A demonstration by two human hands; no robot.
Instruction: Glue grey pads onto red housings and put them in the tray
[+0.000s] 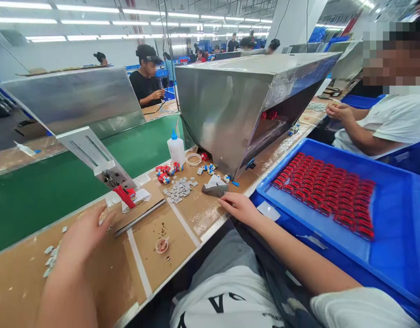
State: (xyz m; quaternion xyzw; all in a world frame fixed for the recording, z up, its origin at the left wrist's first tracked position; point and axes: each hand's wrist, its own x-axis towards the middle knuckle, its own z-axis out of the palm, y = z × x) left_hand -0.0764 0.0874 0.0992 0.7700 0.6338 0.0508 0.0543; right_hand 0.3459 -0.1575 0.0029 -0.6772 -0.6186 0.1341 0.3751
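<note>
I'd place my half-curled left hand precisely, near and left of the red-handled clamp; my right hand, loosely bent, is by the grey-and-white wrapping. I can't tell either grip.

Bright, even white light falls from rows of ceiling tubes far above and beyond the fingers, the tubes themselves washed out. Ahead of the right fingers, the metal box carries a soft pale sheen, and the film-covered table glints just beside them. Shade gathers inside the box's opening, beyond those fingers. The left fingers and forearm look smeared, the right ones crisper. Wide-angle stretch swells things toward the edges; distant people look soft, and square blocks mask some heads.
</note>
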